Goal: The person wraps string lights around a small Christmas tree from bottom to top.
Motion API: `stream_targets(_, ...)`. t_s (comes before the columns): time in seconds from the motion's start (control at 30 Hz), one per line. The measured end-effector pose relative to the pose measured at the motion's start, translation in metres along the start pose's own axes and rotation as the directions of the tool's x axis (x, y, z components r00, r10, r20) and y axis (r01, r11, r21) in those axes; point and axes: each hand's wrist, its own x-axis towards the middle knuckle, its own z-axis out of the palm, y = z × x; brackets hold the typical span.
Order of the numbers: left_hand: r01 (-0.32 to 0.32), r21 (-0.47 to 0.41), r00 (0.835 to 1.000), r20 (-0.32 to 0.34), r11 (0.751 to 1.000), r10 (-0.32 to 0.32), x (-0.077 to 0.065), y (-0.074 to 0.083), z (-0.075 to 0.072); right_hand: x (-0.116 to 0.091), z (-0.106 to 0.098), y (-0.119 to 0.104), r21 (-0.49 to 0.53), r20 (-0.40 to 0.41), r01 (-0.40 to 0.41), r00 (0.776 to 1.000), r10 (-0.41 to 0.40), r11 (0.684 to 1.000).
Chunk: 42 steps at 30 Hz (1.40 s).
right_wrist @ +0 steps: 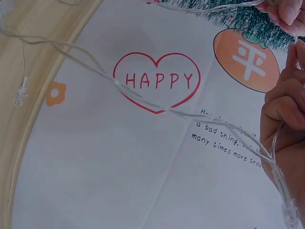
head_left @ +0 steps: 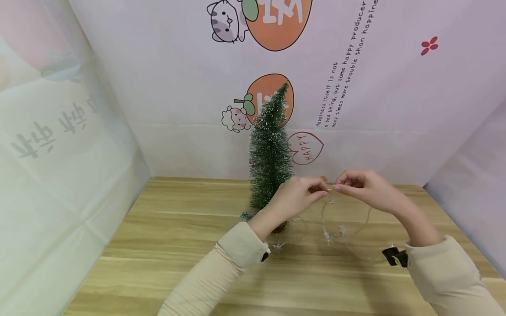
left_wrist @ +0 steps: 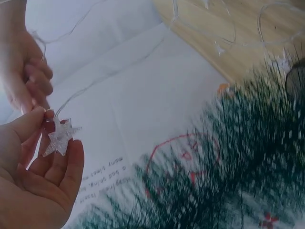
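A clear plastic star (left_wrist: 60, 136) of a string of fairy lights shows at the left hand's fingertips in the left wrist view. My left hand (head_left: 294, 195) pinches the string beside that star, between thumb and forefinger. Just to its right, my right hand (head_left: 365, 188) pinches the thin clear wire (right_wrist: 186, 115), its other fingers curled. Both hands are raised over the table, fingertips nearly meeting. More of the string hangs below them, with star lights (head_left: 342, 229) low over the wood. A small green Christmas tree (head_left: 270, 162) with white-flecked tips stands upright behind the left forearm, which partly hides its base.
The wood-grain table (head_left: 170, 259) ends at a white printed backdrop (head_left: 189, 149) with cartoon and lettering. White sheets also hang at the left and right sides. A small green item (head_left: 246, 215) lies left of the tree's base. A black device (head_left: 391, 256) sits at the right cuff.
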Motion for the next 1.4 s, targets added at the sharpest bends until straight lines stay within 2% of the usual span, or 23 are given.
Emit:
stream_targets(0.2,-0.005,0.027,1.0,-0.001,1.0,0.005,-0.006,0.004,-0.022,-0.004,-0.005,0.003,-0.018,0.066,-0.02,0.998,0.021,1.0)
stream_targets(0.3,-0.027,0.017,1.0,0.0,0.999,0.027,-0.009,0.007,-0.035,-0.009,-0.01,0.007,0.02,0.083,-0.001,0.997,-0.001,1.0)
stream_targets(0.47,-0.049,-0.063,0.999,0.016,0.997,0.05,-0.013,0.015,-0.058,-0.015,-0.021,0.021,0.148,0.105,0.109,0.987,-0.125,0.983)
stream_targets(0.53,-0.047,-0.099,0.999,0.022,0.994,0.05,-0.015,0.018,-0.067,-0.017,-0.028,0.027,0.24,0.122,0.148,0.976,-0.181,0.96)
stream_targets(0.57,-0.043,-0.113,0.998,0.032,0.993,0.047,-0.015,0.02,-0.071,-0.018,-0.031,0.031,0.297,0.128,0.164,0.969,-0.209,0.941)
stream_targets(0.63,-0.038,-0.13,0.998,0.049,0.991,0.045,-0.017,0.023,-0.079,-0.018,-0.035,0.037,0.419,0.133,0.207,0.949,-0.285,0.884)
stream_targets(0.67,-0.037,-0.133,0.997,0.058,0.99,0.046,-0.018,0.025,-0.083,-0.018,-0.036,0.04,0.486,0.131,0.235,0.933,-0.336,0.842)
stream_targets(0.77,-0.037,-0.16,0.997,0.067,0.986,0.048,-0.021,0.03,-0.093,-0.014,-0.038,0.045,0.646,0.118,0.313,0.86,-0.496,0.696)
stream_targets(0.83,-0.035,-0.199,0.998,0.048,0.979,0.045,-0.023,0.03,-0.099,-0.011,-0.039,0.046,0.727,0.104,0.327,0.817,-0.568,0.604)
stream_targets(0.87,-0.037,-0.215,0.998,0.036,0.976,0.045,-0.024,0.03,-0.102,-0.01,-0.041,0.047,0.759,0.098,0.327,0.798,-0.595,0.564)
stream_targets(0.9,-0.041,-0.227,0.999,0.024,0.973,0.048,-0.025,0.03,-0.105,-0.01,-0.043,0.046,0.774,0.098,0.319,0.793,-0.601,0.547)
stream_targets(0.97,-0.053,-0.24,0.998,0.005,0.969,0.056,-0.027,0.027,-0.111,-0.01,-0.049,0.044,0.777,0.095,0.307,0.806,-0.584,0.55)
stream_targets(1.07,-0.07,-0.241,0.997,0.0,0.968,0.072,-0.03,0.024,-0.12,-0.01,-0.058,0.037,0.721,0.12,0.288,0.844,-0.523,0.63)
stream_targets(1.13,-0.08,-0.243,0.997,-0.005,0.967,0.081,-0.031,0.021,-0.126,-0.008,-0.064,0.034,0.701,0.135,0.288,0.845,-0.518,0.653)
stream_targets(1.2,-0.087,-0.24,0.996,-0.022,0.967,0.084,-0.033,0.017,-0.133,-0.006,-0.07,0.03,0.708,0.138,0.301,0.829,-0.542,0.64)
stream_targets(1.23,-0.09,-0.242,0.996,-0.037,0.966,0.083,-0.034,0.015,-0.138,-0.005,-0.073,0.028,0.722,0.129,0.31,0.818,-0.56,0.618)
stream_targets(1.27,-0.092,-0.245,0.995,-0.055,0.965,0.081,-0.035,0.012,-0.142,-0.004,-0.075,0.026,0.752,0.104,0.325,0.801,-0.59,0.573)
stream_targets(1.33,-0.095,-0.263,0.993,-0.094,0.96,0.073,-0.037,0.007,-0.151,-0.001,-0.078,0.017,0.821,0.002,0.379,0.746,-0.666,0.427)
stream_targets(1.4,-0.099,-0.294,0.99,-0.129,0.951,0.063,-0.04,0.002,-0.159,0.003,-0.079,0.006,0.878,-0.137,0.423,0.669,-0.731,0.223)
